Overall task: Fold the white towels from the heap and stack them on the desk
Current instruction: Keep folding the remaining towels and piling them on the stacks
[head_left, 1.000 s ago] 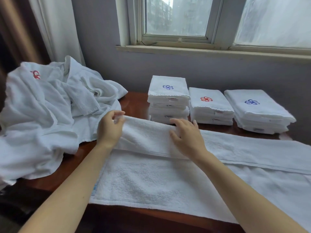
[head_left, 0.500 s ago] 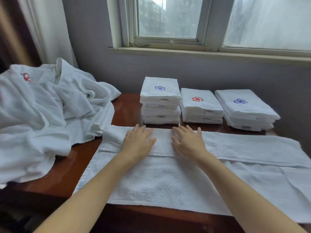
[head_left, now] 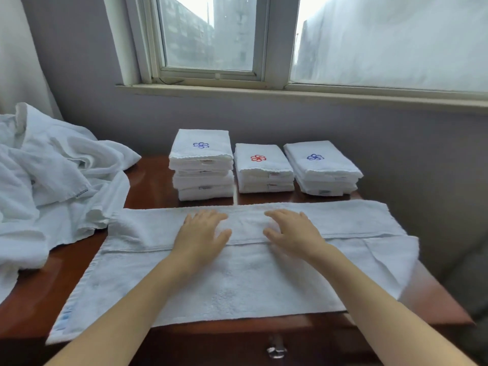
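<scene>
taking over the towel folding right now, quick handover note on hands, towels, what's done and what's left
Hands: left hand and right hand both flat, open, pressing the folded-over far edge of the towel spread on the desk.
Done: three stacks of folded towels at the back; first lengthwise fold made on this one.
Left: finish folding it, stack it, then work through the heap on the left.

You can read no words or numbers here. Each folded stack has an embroidered flower emblem on top: blue on the left stack point(head_left: 202, 154), red on the middle stack point(head_left: 261, 169), blue on the right stack point(head_left: 320, 169). The tags point(head_left: 274, 175) on their front edges, a dark strip point(head_left: 81, 192) on the heap point(head_left: 52, 165) and a blue mark point(head_left: 66, 317) on the spread towel point(head_left: 237, 281) are too blurred to read.
</scene>
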Action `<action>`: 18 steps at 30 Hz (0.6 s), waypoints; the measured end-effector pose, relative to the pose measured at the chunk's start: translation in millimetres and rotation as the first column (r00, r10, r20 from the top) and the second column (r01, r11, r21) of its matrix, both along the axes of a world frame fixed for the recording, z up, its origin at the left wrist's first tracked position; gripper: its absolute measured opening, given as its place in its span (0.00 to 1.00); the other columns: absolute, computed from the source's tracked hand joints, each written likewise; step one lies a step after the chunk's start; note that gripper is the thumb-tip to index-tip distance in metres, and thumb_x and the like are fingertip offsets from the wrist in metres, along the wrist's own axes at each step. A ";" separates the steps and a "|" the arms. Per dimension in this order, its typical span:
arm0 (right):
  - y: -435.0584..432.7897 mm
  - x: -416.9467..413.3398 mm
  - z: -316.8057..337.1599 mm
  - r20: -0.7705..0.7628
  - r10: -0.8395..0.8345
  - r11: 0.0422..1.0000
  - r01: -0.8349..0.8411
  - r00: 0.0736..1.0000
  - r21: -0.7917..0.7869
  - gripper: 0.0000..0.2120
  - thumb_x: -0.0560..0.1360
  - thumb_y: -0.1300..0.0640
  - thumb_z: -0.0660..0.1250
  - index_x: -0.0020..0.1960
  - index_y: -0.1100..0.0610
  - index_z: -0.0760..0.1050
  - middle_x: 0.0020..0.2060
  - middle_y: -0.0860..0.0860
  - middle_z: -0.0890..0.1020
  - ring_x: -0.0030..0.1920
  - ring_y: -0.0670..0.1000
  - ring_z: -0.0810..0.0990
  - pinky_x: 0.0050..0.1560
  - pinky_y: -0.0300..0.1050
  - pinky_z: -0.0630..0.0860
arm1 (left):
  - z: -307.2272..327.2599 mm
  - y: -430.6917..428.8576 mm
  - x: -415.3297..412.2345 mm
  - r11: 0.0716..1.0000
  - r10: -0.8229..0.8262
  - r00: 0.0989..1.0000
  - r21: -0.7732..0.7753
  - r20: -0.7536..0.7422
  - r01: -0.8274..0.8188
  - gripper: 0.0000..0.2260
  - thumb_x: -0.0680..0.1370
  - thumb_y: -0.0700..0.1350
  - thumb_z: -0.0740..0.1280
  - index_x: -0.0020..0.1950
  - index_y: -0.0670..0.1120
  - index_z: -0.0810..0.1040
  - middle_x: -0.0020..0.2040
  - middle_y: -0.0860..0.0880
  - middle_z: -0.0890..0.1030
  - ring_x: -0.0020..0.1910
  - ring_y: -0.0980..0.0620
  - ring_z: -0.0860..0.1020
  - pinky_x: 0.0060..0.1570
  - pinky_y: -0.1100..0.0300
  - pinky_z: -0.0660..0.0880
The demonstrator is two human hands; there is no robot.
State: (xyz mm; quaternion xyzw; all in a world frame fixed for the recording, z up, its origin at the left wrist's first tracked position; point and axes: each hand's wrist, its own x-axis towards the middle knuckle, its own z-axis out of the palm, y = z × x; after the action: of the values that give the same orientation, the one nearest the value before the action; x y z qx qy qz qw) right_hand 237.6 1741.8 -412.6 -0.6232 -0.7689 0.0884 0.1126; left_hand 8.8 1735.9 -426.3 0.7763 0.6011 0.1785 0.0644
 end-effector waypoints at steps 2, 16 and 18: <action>-12.1 23.3 3.6 -0.028 -0.057 0.998 0.058 0.998 0.014 0.24 0.80 0.48 0.61 0.75 0.49 0.65 0.74 0.47 0.68 0.74 0.50 0.64 0.75 0.55 0.56 | 4.0 -6.9 26.6 0.995 -0.101 0.993 0.015 0.067 0.101 0.19 0.82 0.54 0.60 0.72 0.55 0.70 0.75 0.53 0.67 0.76 0.53 0.60 0.75 0.54 0.55; -81.0 147.1 -3.0 -0.112 -0.232 0.972 0.236 0.966 0.021 0.15 0.81 0.55 0.58 0.64 0.51 0.77 0.63 0.47 0.75 0.64 0.50 0.72 0.68 0.51 0.65 | -15.4 -49.2 122.3 0.737 -0.668 0.726 -0.286 -0.165 0.613 0.53 0.60 0.82 0.60 0.76 0.68 0.37 0.75 0.63 0.28 0.70 0.63 0.23 0.68 0.51 0.23; -87.6 154.2 -3.8 -0.178 -0.211 0.977 0.214 0.961 -0.001 0.15 0.81 0.56 0.56 0.61 0.51 0.79 0.61 0.46 0.75 0.63 0.48 0.71 0.67 0.50 0.66 | -13.2 -48.8 119.2 0.730 -0.674 0.710 -0.335 -0.204 0.596 0.54 0.58 0.82 0.62 0.73 0.70 0.33 0.73 0.63 0.25 0.69 0.62 0.20 0.67 0.50 0.22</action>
State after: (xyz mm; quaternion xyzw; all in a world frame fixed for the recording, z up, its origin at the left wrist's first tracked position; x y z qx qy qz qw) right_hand 391.8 1654.1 -416.4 -0.6908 -0.6851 0.1238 0.1953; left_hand 128.0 1687.1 -439.6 0.9400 0.3141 -0.0552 0.1214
